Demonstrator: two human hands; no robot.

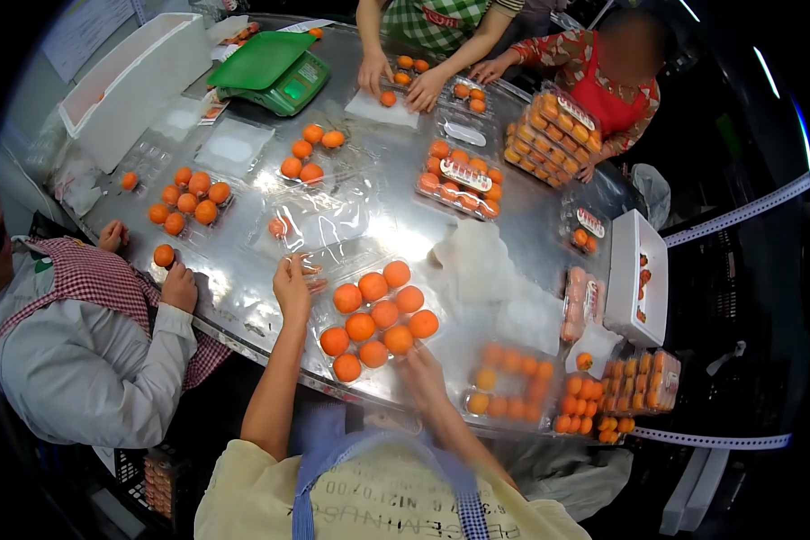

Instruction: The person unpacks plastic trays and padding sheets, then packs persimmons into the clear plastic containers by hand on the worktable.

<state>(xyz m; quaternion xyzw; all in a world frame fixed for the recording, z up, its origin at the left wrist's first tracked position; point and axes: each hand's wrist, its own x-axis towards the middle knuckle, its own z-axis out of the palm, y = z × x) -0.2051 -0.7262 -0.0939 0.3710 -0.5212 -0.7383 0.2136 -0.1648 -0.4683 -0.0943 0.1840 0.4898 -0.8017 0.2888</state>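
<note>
In front of me lies a clear plastic clamshell box, its tray filled with several oranges in rows. Its see-through lid appears folded back, away from me. My left hand is at the far-left corner, fingers closed around the plastic edge where lid and tray meet. At the near-right side, close to the lowest oranges, my right hand is smeared by motion. Its fingers are partly hidden, so its grip is unclear.
Filled orange boxes stand to my right, beside a white foam bin. White sheets lie on the metal table. A green scale stands far left. Co-workers handle fruit at the left and far side.
</note>
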